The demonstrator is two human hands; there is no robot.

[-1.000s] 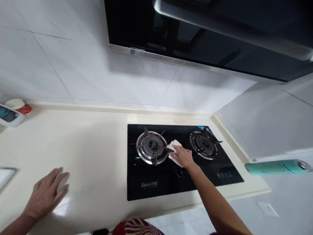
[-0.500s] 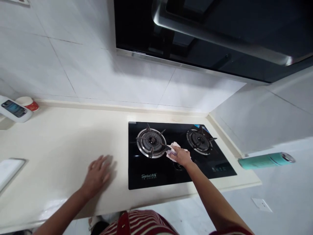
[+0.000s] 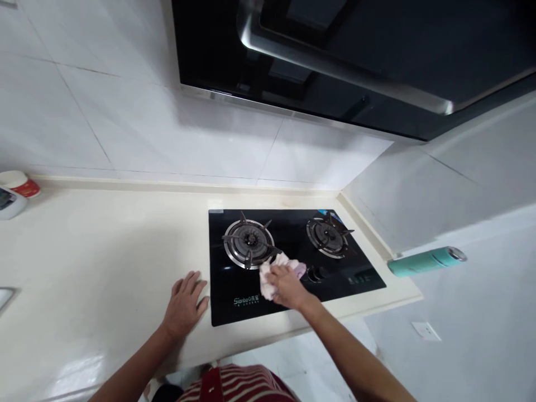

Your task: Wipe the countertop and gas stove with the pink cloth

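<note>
A black glass gas stove [image 3: 293, 226] with two burners is set into the pale counter. My right hand [image 3: 286, 286] is closed over a light pink cloth [image 3: 268, 282], pressing it on the glass in front of the left burner [image 3: 249, 240]. Just right of the cloth sit the dark control knobs [image 3: 317, 273]. Beside the stove's left edge, my left hand [image 3: 186, 304] rests on the counter with its fingers stretched out and holds nothing. The right burner [image 3: 329, 237] stands beyond my right hand.
A black range hood [image 3: 301, 84] overhangs the stove. On the counter's right end stands a green flask [image 3: 427, 262]. At the far left are a red and white paper cup [image 3: 25, 187] and a white bottle [image 3: 12, 206]. A wall socket [image 3: 426, 331] is low on the right.
My right hand and the cloth have moved left and toward me, away from the knobs. My left hand has come right, close to the stove's edge. The view has shifted right.
</note>
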